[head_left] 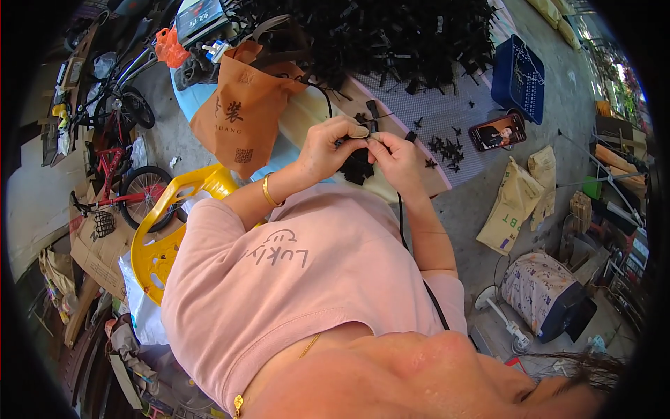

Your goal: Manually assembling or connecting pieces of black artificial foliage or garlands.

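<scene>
My left hand (326, 148), with a gold bangle at its wrist, is closed in a pinch over my lap. Fingertip to fingertip with it, my right hand (399, 162) pinches too. A small dark piece shows between the fingers; its exact kind is mostly hidden by them. Just below the hands, several black parts (357, 169) lie on the cloth over my lap. Beyond the right hand, a loose cluster of small black plastic parts (448, 149) rests on a pale mesh sheet (401, 98). Farther away spreads a large heap of similar black pieces (412, 42).
An orange-brown bag (237, 126) stands left of my hands, near a yellow plastic chair (150, 262). To the right are a phone (497, 134) with a lit screen, a blue basket (518, 80) and brown paper sacks (513, 206). A red bicycle (112, 167) is far left.
</scene>
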A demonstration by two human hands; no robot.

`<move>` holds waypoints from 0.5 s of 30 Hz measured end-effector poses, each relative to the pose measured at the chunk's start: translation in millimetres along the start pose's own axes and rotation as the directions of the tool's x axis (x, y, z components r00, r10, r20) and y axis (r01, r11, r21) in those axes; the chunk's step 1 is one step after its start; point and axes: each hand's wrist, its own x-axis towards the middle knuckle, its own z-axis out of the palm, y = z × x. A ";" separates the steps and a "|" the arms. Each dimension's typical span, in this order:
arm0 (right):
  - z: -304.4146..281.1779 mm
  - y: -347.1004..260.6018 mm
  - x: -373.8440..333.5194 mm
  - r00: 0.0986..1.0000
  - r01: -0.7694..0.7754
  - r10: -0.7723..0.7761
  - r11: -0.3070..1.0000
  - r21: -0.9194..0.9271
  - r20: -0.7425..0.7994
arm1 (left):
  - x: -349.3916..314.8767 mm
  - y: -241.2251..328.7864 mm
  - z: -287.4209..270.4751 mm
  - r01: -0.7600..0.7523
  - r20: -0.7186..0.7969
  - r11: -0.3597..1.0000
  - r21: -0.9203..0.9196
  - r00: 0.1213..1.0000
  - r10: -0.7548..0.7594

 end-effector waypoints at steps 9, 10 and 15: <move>-41.0 41.2 69.7 0.983 -0.120 0.064 0.937 -0.329 -0.175 | 6.9 -31.3 7.2 0.171 0.163 0.957 0.233 0.964 -0.211; -38.1 53.1 78.2 0.982 -0.122 0.065 0.937 -0.329 -0.180 | 7.2 -33.5 8.2 0.167 0.167 0.958 0.232 0.964 -0.209; -18.2 89.7 98.1 0.980 -0.170 0.012 0.579 -0.797 -0.200 | 6.7 -54.2 10.8 -0.143 0.387 0.961 0.236 0.921 0.042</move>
